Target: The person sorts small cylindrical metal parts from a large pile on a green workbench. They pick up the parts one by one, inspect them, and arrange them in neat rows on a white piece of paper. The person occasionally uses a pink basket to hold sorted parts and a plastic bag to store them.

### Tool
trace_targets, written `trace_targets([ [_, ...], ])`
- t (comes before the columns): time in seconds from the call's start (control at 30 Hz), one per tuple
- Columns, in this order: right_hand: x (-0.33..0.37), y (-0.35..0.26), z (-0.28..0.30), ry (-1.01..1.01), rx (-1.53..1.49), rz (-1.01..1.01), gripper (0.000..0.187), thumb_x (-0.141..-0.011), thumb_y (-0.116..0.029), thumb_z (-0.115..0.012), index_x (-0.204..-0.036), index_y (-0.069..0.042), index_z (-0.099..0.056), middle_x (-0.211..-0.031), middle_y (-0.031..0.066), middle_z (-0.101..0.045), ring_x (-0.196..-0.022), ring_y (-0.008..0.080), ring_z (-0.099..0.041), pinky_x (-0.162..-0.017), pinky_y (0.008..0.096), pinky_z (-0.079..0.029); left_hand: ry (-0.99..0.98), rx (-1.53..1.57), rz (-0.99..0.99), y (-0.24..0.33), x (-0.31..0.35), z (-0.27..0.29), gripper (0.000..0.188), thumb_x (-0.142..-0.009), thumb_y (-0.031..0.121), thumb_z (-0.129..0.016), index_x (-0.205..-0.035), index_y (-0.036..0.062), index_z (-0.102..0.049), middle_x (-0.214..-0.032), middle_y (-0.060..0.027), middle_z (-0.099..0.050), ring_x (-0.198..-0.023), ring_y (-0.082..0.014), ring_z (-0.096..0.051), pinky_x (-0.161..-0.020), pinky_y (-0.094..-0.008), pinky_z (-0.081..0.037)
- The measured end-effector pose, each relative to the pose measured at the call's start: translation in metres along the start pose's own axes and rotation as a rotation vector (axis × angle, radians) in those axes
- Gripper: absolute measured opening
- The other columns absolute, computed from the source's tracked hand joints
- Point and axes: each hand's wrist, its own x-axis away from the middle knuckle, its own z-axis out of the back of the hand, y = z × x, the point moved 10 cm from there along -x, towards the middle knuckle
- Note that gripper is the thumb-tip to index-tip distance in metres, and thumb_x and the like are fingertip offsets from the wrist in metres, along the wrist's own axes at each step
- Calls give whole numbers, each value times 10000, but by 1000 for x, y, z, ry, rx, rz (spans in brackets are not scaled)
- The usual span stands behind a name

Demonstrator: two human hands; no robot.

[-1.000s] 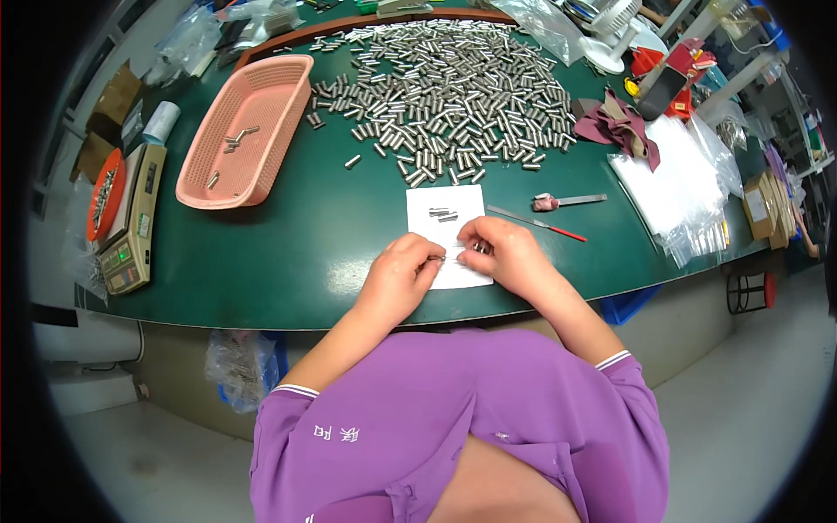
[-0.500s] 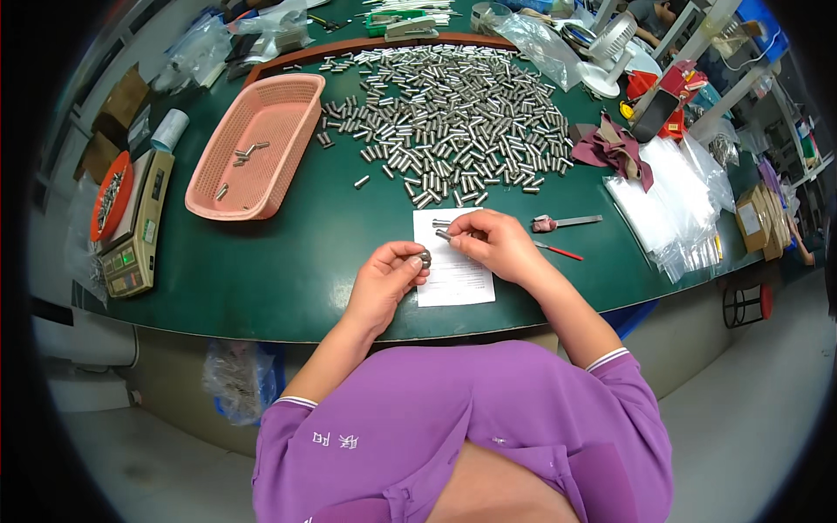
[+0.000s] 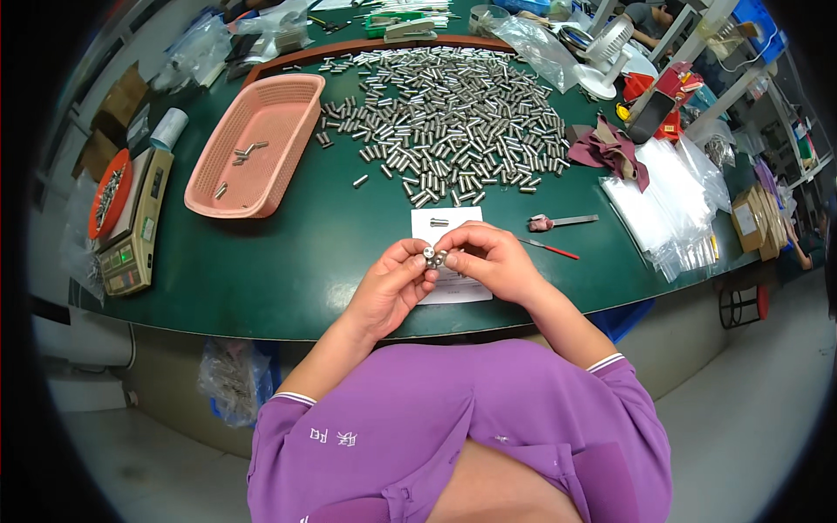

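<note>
My left hand (image 3: 392, 283) and my right hand (image 3: 493, 260) meet above a white paper sheet (image 3: 460, 289) on the green table (image 3: 323, 244). Between their fingertips they pinch a few small metal cylinders (image 3: 433, 256), ends facing me. One more metal cylinder (image 3: 438, 222) lies on the far part of the paper. A large heap of the same metal cylinders (image 3: 453, 113) covers the table behind the paper.
A pink plastic basket (image 3: 288, 105) with a few cylinders stands at the left. A small scale (image 3: 131, 222) and an orange dish (image 3: 109, 192) sit at the far left edge. A red-handled tool (image 3: 551, 249), a small knife (image 3: 562, 221), clear bags (image 3: 663, 209) and a maroon cloth (image 3: 606, 148) lie right.
Both hands have lifted off the paper and come together, raising the small cylinders closer to the camera. The view has tilted slightly.
</note>
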Motion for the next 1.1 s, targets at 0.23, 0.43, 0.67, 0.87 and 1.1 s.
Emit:
trace_targets([
  [0.23, 9, -63, -14, -17, 750, 462, 188, -823, -78, -718, -1009, -83, -693, -892, 58, -642, -818, 236, -638, -736, 331, -513, 48, -151, 87, -14, 4, 1, 168, -1004, 117, -551, -1141, 22, -539, -1064, -62, -597, -858, -105, -549, -751, -231, -487],
  [0.43, 6, 0, 16, 170, -228, -6, 149, -890, -70, -699, -1035, -85, -667, -989, 36, -675, -908, 149, -658, -777, 279, -514, -134, 4, 29, -11, 3, -14, 178, -1012, 116, -528, -1164, 24, -543, -1101, -73, -590, -860, -107, -531, -739, -226, -469],
  [0.67, 9, 37, -12, 62, -853, -265, 191, -936, -193, -690, -1057, -66, -615, -973, 39, -684, -813, 101, -626, -746, 237, -503, -183, 119, 88, -17, 5, -20, 197, -1016, 111, -487, -1194, 37, -529, -1123, -94, -579, -854, -119, -527, -735, -233, -471],
  [0.87, 6, -2, -5, 116, -1, -85, 113, -870, -127, -717, -942, -47, -684, -903, 35, -688, -821, 127, -648, -739, 278, -517, -131, 177, 202, -39, 1, -1, 345, -1070, 277, -342, -1240, 29, -510, -1117, -101, -602, -966, -216, -628, -790, -330, -555],
  [1.1, 8, -66, -22, 34, 539, 425, 175, -807, -161, -736, -966, -103, -689, -934, 45, -681, -905, 257, -633, -813, 362, -502, 88, 313, 282, -33, 3, 20, 296, -1066, 314, -395, -1132, 72, -552, -981, -88, -596, -661, -101, -511, -506, -192, -450],
])
